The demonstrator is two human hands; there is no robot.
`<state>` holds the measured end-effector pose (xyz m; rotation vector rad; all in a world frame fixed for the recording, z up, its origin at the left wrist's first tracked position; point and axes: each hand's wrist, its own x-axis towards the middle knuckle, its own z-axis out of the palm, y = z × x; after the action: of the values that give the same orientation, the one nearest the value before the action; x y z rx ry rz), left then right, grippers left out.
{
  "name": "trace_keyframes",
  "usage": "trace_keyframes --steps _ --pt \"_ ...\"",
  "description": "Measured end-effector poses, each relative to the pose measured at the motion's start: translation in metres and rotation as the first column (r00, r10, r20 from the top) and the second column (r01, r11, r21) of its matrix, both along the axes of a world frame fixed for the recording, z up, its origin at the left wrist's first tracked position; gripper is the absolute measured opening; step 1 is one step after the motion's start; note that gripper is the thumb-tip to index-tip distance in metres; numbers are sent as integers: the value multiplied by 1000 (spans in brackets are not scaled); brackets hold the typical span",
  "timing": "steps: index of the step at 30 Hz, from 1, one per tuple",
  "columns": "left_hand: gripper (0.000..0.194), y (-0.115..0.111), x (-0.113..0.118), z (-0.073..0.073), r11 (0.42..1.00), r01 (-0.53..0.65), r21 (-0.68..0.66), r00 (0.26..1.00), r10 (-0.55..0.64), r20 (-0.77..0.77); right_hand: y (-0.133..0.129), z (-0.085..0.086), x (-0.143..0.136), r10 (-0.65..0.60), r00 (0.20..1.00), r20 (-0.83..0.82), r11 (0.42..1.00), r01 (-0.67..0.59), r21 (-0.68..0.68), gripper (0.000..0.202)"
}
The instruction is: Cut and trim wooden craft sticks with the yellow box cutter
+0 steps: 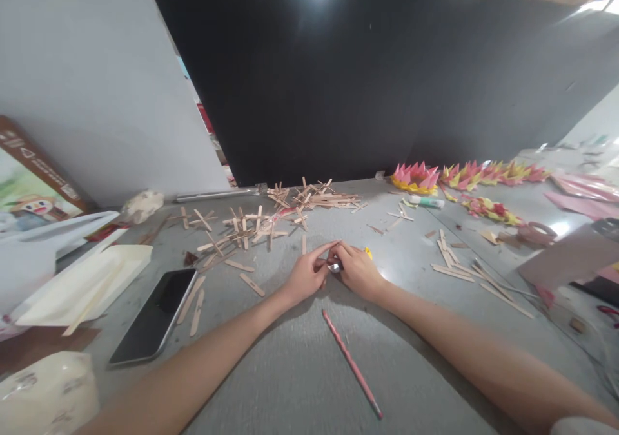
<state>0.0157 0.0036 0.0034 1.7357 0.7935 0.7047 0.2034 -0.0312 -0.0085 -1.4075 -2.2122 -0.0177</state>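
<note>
My left hand [307,272] and my right hand [356,269] meet over the middle of the table, fingertips touching. Both are closed, pinching at a small thing between them. A whitish, shiny bit [334,267] of it shows beneath the fingers; its kind is hidden. Just past my right hand a small yellow thing [368,252] peeks out. On the near side of my hands lies a pink pencil [352,363], slanting toward me. A single wooden craft stick [304,244] lies just beyond my left hand.
Craft sticks [333,200], some joined into crosses, are heaped at the back. A phone [157,316] lies left. Pink and yellow paper flowers [416,178], a glue stick [426,202] and a tape roll [536,233] are right. A black panel [367,87] stands behind.
</note>
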Motion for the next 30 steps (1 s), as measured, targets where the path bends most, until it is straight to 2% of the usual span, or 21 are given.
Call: trace_keyframes --steps 6,14,21,24,27,30 --pt "74 0 0 -4 1000 -1 -15 1000 1 7 0 2 0 0 999 35 1000 -1 10 23" --pt "72 0 1 -3 999 -12 -49 1000 13 26 -1 1 1 5 1000 20 1000 -5 -5 21" --pt "83 4 3 -4 994 -43 -104 989 57 136 -2 2 3 33 993 -110 999 -34 -11 28" --pt "98 7 3 -5 990 -78 -121 980 98 171 -1 1 6 100 980 -172 995 -95 38 21" --pt "105 9 3 -6 984 -114 -138 966 142 217 -1 0 9 166 962 -216 984 -146 107 11" --pt "99 13 2 -8 982 -119 -148 954 155 256 -4 6 10 205 924 -322 973 -156 172 27"
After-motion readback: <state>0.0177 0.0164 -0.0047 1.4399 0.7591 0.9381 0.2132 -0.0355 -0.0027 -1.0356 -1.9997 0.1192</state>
